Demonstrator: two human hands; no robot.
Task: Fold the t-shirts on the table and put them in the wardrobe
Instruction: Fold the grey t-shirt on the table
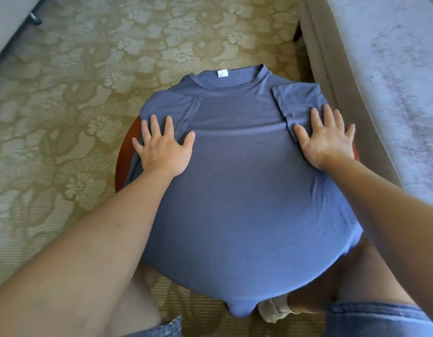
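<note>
A blue t-shirt (237, 171) lies spread over a small round wooden table (124, 156), collar and white label at the far side. Both short sleeves are folded inward onto the body. My left hand (163, 147) presses flat with spread fingers on the left sleeve fold. On the right sleeve fold my right hand (327, 139) lies flat in the same way. The shirt's hem hangs over the table's near edge. The wardrobe is out of view.
A patterned beige-green carpet (89, 69) covers the floor around the table. A grey-covered bed or sofa (385, 69) runs along the right side, close to the table. My knees and denim shorts (371, 319) sit under the near edge.
</note>
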